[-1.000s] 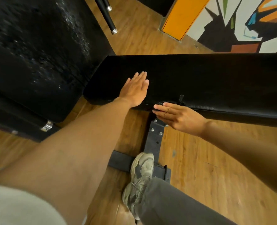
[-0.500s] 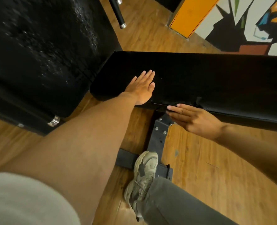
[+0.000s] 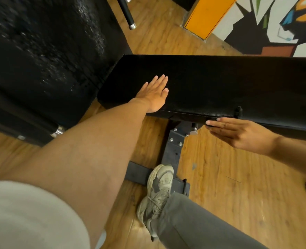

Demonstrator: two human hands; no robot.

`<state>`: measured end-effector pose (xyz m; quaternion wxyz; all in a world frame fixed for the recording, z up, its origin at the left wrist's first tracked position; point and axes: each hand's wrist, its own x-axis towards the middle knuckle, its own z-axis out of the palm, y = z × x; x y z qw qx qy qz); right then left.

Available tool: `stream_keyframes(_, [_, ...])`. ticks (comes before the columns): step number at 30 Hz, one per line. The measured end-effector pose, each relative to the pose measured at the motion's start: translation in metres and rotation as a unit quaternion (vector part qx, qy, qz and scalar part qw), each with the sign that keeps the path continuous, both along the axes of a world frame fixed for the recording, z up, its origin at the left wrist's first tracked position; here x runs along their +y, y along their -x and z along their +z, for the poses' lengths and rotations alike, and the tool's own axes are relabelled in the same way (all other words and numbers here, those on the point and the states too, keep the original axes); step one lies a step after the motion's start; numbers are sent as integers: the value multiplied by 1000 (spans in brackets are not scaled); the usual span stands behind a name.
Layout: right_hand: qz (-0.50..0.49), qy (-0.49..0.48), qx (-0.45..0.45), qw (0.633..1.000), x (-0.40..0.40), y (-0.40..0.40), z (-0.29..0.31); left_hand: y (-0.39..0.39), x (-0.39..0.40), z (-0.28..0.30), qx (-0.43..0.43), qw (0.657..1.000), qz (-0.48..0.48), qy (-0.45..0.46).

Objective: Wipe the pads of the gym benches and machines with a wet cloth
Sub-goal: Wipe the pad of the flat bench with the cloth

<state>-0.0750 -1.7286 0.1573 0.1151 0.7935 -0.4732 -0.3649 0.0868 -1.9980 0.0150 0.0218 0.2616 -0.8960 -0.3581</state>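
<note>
Two black pads are in view: the flat bench pad (image 3: pixel 220 83) ahead and a larger worn pad (image 3: pixel 41 51) to its left. My left hand (image 3: pixel 153 93) lies flat on the bench pad, grip released. My right hand (image 3: pixel 238 133) touches its near edge, fingers straight.

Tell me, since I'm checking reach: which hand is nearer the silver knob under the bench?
Right. The right hand lies along the bench pad's near edge, fingertips just right of the knob. The left hand rests flat on the pad top, farther left.
</note>
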Motion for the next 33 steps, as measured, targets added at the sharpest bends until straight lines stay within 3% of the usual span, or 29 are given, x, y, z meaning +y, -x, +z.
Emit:
stream_keyframes(7, [60,31,-28,997,-79,-62,-67,1,-2,-3,7,1000,1,3])
stream_keyframes(11, [55,36,-23,998,-50,-41,-49,0,-5,-3,10,1000,-6,-4])
stream_keyframes(16, [32,21,47,998,24,9,0,0,-7,-3,6,1000,-16,-5])
stream_keyframes(19, [1,18,73,997,17,3,-6,-1,-7,-3,12,1000,-10,-2])
stream_keyframes(20, [57,29,66,996,5,-3,-16,-1,-6,-2,13,1000,-9,-2])
stream_keyframes(22, [119,-61,68,989,-30,-28,-28,-1,-6,-3,13,1000,-8,-1])
stream_keyframes(23, [58,-88,47,993,-44,-38,-40,0,-6,-4,15,1000,-9,-3])
stream_keyframes(27, [62,35,19,997,-84,-59,-78,1,-9,-7,20,1000,-12,5])
stream_keyframes(33, [60,45,-17,997,-40,-31,-46,1,-10,-4,11,1000,-24,-4])
